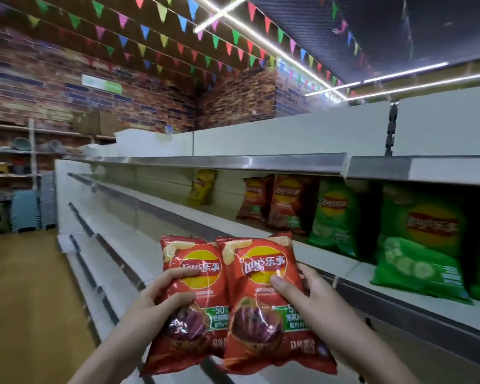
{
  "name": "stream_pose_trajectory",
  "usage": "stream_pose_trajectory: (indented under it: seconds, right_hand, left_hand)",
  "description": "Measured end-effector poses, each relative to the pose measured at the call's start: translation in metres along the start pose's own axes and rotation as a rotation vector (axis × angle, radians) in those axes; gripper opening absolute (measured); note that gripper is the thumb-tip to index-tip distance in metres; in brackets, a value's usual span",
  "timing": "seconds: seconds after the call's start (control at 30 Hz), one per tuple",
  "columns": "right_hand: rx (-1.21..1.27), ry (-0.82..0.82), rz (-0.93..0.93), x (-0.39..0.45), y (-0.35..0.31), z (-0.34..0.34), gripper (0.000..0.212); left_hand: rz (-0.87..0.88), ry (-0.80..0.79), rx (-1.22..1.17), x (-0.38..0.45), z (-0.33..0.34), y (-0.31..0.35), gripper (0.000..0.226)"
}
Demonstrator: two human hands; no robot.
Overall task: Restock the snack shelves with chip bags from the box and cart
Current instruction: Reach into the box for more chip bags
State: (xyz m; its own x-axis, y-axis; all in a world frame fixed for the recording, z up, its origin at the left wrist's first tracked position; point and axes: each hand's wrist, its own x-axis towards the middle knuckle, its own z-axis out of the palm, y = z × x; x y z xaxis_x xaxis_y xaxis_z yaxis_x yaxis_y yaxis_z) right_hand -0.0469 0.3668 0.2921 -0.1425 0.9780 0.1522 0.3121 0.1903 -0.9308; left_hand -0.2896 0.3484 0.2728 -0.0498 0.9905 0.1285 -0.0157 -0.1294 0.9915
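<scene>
I hold two red chip bags upright and side by side in front of the white shelf unit. My left hand (153, 297) grips the left red bag (190, 322) by its left edge. My right hand (302, 297) grips the right red bag (263, 328), thumb across its front. The right bag overlaps the left one a little. On the upper shelf (330, 263) behind them stand two matching red bags (284, 203), green bags (416, 239) to their right and a lone yellow bag (201, 187) to their left.
The white shelf rows (117, 245) run away to the far left, mostly bare. A metal-edged top shelf (233, 161) overhangs the bags. The brown aisle floor (25, 300) lies on the left. Plastic stools and bins (25, 212) stand by the far brick wall.
</scene>
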Motion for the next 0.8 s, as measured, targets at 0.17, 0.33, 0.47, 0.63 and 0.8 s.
stream_pose_trajectory:
  seconds: [0.17, 0.33, 0.47, 0.63, 0.8]
  right_hand:
    - [0.093, 0.124, 0.033, 0.051, -0.029, 0.012, 0.038]
    - [-0.005, 0.197, 0.051, 0.087, -0.043, -0.008, 0.05]
    - [-0.032, 0.307, 0.083, 0.116, -0.045, -0.029, 0.063]
    - [-0.131, 0.389, 0.164, 0.145, -0.044, -0.039, 0.058]
    - [-0.171, 0.432, 0.244, 0.177, -0.043, -0.025, 0.069]
  left_hand:
    - [0.023, -0.085, -0.082, 0.079, -0.035, 0.012, 0.034]
    - [0.049, -0.189, -0.081, 0.152, -0.04, 0.016, 0.053]
    - [-0.019, -0.087, -0.068, 0.211, -0.05, 0.024, 0.031]
    - [-0.102, -0.199, -0.085, 0.274, -0.062, 0.036, 0.03]
    - [-0.102, -0.296, 0.003, 0.338, -0.065, 0.028, 0.039]
